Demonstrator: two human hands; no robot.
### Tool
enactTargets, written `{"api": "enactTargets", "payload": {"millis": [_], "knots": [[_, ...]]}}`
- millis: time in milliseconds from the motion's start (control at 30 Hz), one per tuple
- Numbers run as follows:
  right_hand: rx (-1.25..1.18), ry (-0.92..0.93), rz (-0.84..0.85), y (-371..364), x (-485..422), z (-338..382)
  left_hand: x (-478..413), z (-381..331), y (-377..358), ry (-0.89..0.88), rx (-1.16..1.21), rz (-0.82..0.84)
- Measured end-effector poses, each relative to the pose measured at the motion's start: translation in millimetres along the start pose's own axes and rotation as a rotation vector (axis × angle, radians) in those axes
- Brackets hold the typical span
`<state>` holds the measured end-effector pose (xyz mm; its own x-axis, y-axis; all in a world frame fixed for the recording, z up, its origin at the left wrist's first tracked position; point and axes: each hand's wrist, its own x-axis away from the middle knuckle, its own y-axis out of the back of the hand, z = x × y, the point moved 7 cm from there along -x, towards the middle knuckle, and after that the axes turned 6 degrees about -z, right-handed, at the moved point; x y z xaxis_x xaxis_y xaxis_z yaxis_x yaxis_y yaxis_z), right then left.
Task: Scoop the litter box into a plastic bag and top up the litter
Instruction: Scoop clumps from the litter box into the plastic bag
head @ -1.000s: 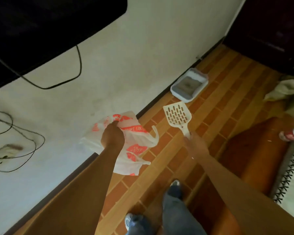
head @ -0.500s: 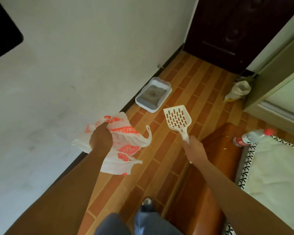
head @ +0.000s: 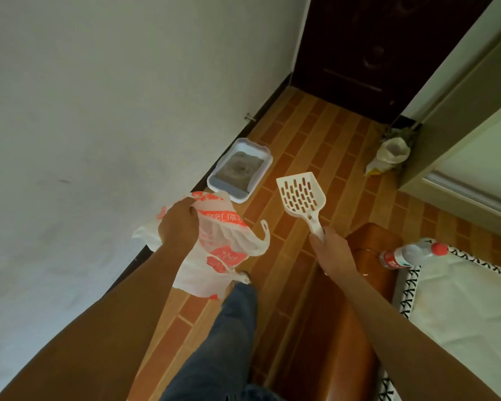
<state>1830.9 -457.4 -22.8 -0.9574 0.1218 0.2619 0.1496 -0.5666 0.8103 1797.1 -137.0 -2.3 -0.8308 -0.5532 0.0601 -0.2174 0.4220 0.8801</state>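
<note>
A pale litter box (head: 259,173) with grey litter sits on the tiled floor against the left wall, ahead of me. My left hand (head: 178,224) grips a crumpled white and orange plastic bag (head: 223,250), which hangs in the air short of the box. My right hand (head: 331,250) holds the handle of a white slotted scoop (head: 300,195), its blade pointing up and forward, to the right of the box. An open sack (head: 392,153), possibly litter, leans in the far corner by the door frame.
A dark door (head: 388,47) closes the corridor's far end. A brown wooden bed frame (head: 368,247) and a mattress with a patterned edge (head: 460,299) fill the right side. A plastic bottle with a red cap (head: 408,253) lies on the frame. My leg (head: 232,328) steps forward.
I have walked down the corridor: the litter box is nearer and the door and sack have come into view. Both hands keep their hold on bag and scoop.
</note>
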Motion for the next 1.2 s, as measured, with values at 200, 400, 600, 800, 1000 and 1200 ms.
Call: {"api": "enactTargets", "payload": {"millis": [200, 400, 600, 800, 1000, 1200], "knots": [[0.058, 0.021, -0.008, 14, -87, 24, -78, -37, -26, -0.019, -0.011, -0.011], [0.045, 0.022, 0.007, 34, -180, 63, -153, -79, -45, 0.038, -0.016, 0.011], [0.019, 0.07, -0.012, 53, -253, 88, -212, -116, -53, 0.057, -0.021, -0.001], [0.086, 0.175, 0.017, 59, -333, 114, -263, -148, -65, 0.113, 0.012, -0.079], [0.108, 0.429, 0.124, 62, -451, 148, -306, -190, -89, 0.291, 0.035, -0.197], [0.158, 0.616, 0.337, 80, -545, 185, -324, -232, -109, 0.513, 0.002, -0.275]]}}
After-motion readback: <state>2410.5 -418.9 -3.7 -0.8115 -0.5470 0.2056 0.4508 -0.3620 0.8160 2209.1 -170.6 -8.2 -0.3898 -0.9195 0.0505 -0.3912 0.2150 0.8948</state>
